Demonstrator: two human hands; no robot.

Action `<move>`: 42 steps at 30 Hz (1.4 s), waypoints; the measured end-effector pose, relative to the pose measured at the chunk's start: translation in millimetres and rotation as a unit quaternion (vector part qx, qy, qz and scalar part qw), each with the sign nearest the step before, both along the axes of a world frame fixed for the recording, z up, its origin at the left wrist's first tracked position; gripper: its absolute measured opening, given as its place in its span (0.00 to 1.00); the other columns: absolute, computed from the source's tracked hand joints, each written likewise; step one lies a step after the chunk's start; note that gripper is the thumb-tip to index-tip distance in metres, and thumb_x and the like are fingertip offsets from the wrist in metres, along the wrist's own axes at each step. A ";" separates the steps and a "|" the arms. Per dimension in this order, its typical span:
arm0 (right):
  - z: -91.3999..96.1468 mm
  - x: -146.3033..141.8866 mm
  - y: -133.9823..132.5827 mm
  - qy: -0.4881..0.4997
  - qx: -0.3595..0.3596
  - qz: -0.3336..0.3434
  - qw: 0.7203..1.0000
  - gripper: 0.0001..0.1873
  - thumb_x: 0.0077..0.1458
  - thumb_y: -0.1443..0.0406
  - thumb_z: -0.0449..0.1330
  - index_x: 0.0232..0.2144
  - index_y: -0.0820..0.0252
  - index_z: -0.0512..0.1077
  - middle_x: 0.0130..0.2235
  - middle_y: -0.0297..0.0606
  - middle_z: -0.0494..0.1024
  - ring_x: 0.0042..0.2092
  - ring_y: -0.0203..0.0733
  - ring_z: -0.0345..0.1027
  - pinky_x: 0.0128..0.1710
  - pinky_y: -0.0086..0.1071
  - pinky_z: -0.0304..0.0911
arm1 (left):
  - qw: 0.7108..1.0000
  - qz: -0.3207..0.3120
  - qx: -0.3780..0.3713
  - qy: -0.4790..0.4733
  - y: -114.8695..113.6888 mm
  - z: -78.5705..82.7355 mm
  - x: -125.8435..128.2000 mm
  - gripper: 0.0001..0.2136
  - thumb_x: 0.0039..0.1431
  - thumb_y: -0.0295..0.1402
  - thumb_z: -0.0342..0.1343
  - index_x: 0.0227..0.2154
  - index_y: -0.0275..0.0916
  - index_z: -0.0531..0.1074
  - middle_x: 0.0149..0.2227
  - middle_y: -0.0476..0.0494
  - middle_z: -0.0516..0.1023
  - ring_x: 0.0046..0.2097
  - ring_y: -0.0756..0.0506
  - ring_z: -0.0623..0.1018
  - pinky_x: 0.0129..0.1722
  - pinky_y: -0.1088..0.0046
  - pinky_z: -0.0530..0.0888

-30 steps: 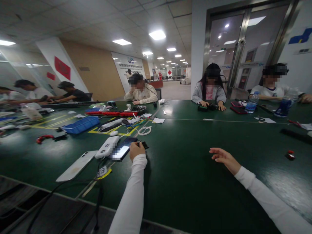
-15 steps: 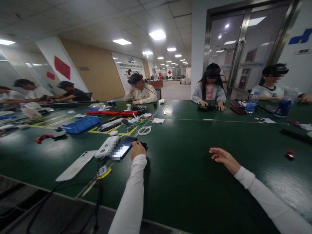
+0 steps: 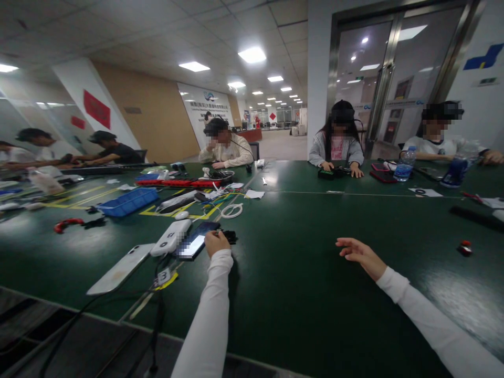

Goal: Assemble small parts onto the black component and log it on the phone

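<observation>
1. Left hand [image 3: 218, 243]: is curling at the small black object; its fingertips are facing away, so whether it is grasping cannot be told.
2. Small black object [image 3: 231, 237]: is showing just beyond the left hand, at its right side, against the green table [image 3: 283, 283].
3. Dark phone [image 3: 193, 245]: is lying, screen lit, between the left hand and a white device [image 3: 170, 238].
4. Right hand [image 3: 360, 257]: is holding nothing, fingers loosely extending, well apart from the left.
</observation>
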State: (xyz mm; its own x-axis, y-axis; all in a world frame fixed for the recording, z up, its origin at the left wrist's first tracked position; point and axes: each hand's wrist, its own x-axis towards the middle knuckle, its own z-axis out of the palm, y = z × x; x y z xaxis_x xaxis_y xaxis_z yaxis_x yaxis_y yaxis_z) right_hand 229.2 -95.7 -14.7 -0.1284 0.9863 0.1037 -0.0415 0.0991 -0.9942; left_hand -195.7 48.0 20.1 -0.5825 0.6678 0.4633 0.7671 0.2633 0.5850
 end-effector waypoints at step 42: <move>-1.6 1.8 0.5 -0.005 -0.008 0.015 1.000 0.22 0.43 0.67 0.57 0.44 0.54 0.63 0.46 0.39 0.66 0.41 0.43 0.64 0.43 0.43 0.60 | 0.997 -0.018 -0.047 0.050 2.9 -10.5 -1.7 0.06 0.46 0.32 0.49 0.28 0.36 0.63 0.33 0.42 0.68 0.38 0.44 0.69 0.37 0.68 0.66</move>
State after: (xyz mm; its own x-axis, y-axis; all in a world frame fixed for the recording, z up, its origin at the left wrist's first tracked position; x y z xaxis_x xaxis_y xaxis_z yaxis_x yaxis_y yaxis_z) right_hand 231.0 -95.1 -16.3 -0.1583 0.9835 0.0870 -0.0348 0.0825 -0.9960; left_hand -197.4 50.9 9.5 -0.5109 0.7313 0.4518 0.8307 0.2848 0.4783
